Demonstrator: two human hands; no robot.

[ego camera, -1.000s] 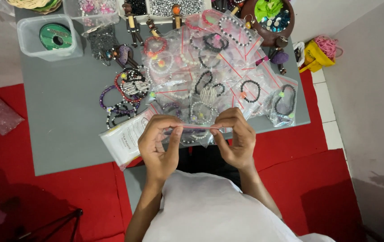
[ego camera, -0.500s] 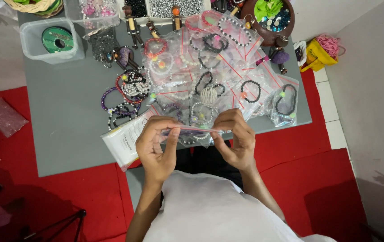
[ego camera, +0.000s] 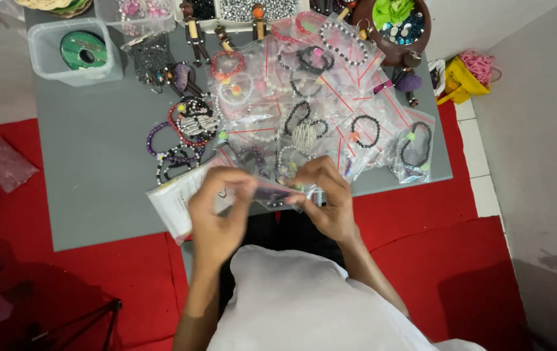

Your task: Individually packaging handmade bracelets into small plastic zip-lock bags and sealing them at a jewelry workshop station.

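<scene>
Above grey table (ego camera: 96, 169), bag (ego camera: 272, 194) between fingers (ego camera: 301, 181).

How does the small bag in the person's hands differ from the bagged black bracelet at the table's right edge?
The small clear bag is held up between the left hand and right hand; the bagged black bracelet lies flat on the grey table, untouched. The held bag's contents look purplish and blurred; the other shows a clear black bead ring. Both are clear plastic bags.
</scene>
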